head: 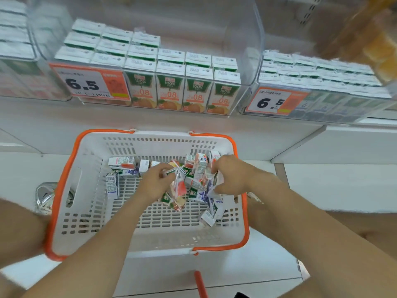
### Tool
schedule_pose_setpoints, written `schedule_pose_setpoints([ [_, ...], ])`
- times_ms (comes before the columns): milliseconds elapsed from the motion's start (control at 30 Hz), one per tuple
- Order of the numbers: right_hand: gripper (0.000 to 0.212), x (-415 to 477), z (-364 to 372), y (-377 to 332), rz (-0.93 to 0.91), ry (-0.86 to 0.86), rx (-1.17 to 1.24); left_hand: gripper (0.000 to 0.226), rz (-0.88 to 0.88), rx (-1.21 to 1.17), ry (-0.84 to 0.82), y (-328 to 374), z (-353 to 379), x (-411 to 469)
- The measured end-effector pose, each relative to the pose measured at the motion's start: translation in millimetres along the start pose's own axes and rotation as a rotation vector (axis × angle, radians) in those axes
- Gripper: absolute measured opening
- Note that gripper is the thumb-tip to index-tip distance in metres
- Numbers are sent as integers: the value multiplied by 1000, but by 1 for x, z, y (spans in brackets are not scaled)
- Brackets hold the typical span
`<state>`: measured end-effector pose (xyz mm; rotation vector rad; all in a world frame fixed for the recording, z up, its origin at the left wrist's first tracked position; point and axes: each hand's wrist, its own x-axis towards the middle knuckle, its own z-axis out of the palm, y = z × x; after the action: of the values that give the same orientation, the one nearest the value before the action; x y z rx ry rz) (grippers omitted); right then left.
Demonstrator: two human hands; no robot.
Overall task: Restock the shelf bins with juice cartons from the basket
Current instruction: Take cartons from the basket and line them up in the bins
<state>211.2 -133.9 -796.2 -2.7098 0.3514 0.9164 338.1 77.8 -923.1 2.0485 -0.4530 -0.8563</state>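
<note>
**Both hands down in the basket, bins above partly stocked**

Two bare forearms reach from the lower edge into a white plastic basket (150, 239), a slotted rectangular tub with an orange rim and handles. The left hand (156, 181) has its fingers curled round a red-and-green carton (179, 188) at the middle of the basket. The right hand (232, 177) bends its fingers over the heap on the right side, thumb on a purple-and-white carton (199, 195); whether it actually grips anything cannot be told.

The loose juice cartons (124, 166) lie tumbled across the far half of the basket floor, some on their sides and some upright. They are small glossy boxes, and a few have straws wrapped on.

Above, on the white shelf, stands a clear hard-plastic middle bin (251, 61). It holds neat rows of orange-juice cartons (169, 89) with green tops, fuller on its left side than on its right. A price tag (88, 82) in orange and white hangs on its front. The right bin (255, 91) is packed with cartons seen through its blurred front, behind a second tag (270, 102). Crumpled clear wrap (44, 196) sits just left of the basket.
</note>
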Motion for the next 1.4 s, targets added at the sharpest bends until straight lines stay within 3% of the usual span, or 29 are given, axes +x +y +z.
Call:
schedule_pose_setpoints([
  [133, 44, -17, -29, -5, -67, 38, 84, 17, -100, -324, -175, 42, -30, -18],
  [233, 33, -35, -52, -13, -132, 101, 129, 14, -26, -290, -211, 75, -39, -31],
  [367, 20, -62, -81, -24, -149, 249, 178, 12, 78, -224, -138, 118, -51, -50],
  [433, 35, -76, -94, -26, -142, 336, 200, 21, 126, -232, -80, 141, -61, -60],
  [533, 80, -99, -116, -32, -122, 479, 321, 25, 252, -202, -54, 179, -78, -73],
  [600, 89, -117, -132, -37, -101, 615, 450, 24, 354, -216, -49, 206, -87, -81],
  [767, 40, -147, -168, -31, 79, 1132, 787, 27, 554, -171, 28, 271, -97, -89],
  [867, 25, -139, -191, -8, 158, 1289, 746, 32, 602, -64, 149, 302, -99, -78],
  [1000, 40, -106, -213, 18, 122, 1305, 524, 42, 607, 49, 217, 333, -101, -63],
  [1167, 65, -55, -239, 46, 111, 1082, 92, 53, 656, 265, 351, 344, -101, -56],
  [1400, 50, -3, -250, 75, 69, 688, 73, 58, 554, 156, 479, 330, -100, -27],
])
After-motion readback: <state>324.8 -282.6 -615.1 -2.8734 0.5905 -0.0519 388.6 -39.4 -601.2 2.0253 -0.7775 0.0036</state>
